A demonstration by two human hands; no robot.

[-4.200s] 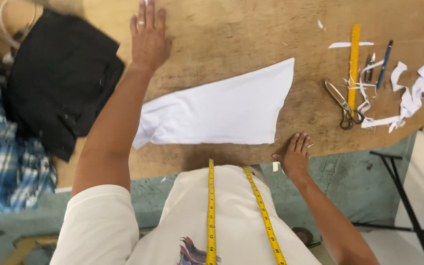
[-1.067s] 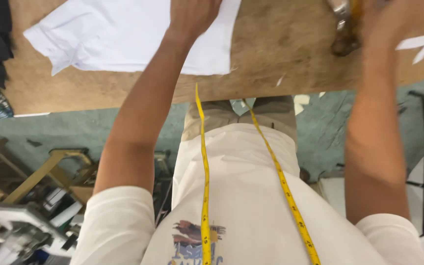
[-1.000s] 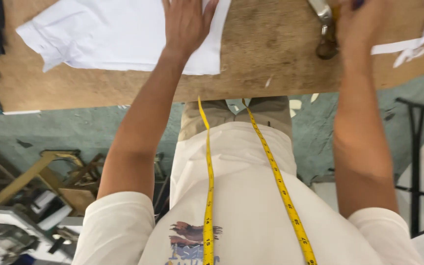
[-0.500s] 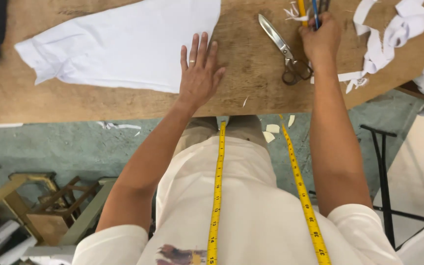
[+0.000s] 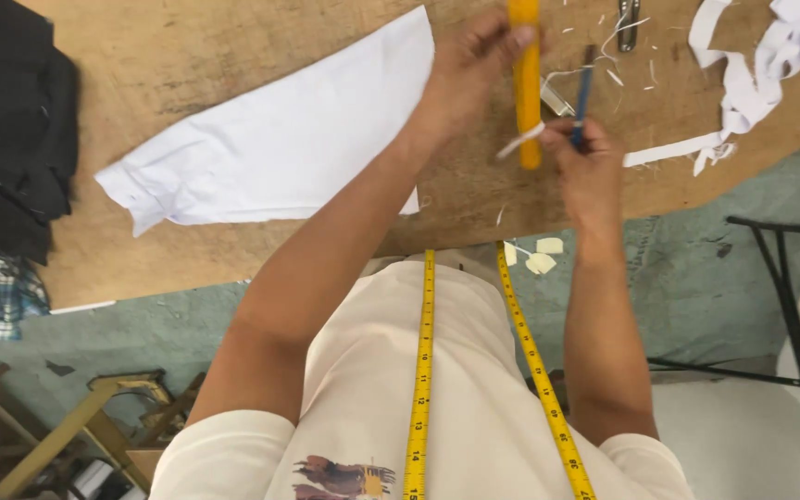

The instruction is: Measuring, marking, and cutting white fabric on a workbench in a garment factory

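A yellow ruler (image 5: 525,79) is gripped by the left hand (image 5: 469,69); a blue pen (image 5: 584,93) is pinched by the right hand (image 5: 587,171); white cloth (image 5: 280,148) is spread on the desk (image 5: 187,56).

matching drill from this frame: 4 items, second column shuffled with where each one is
Items:
1. flat yellow ruler
2. blue pen
3. white folded cloth piece
4. yellow measuring tape

Places:
A. draped down the person's chest
B. in the right hand
C. lying on the brown worktable
D. in the left hand

Pairs: 1-D, 2-B, 3-C, 4-A
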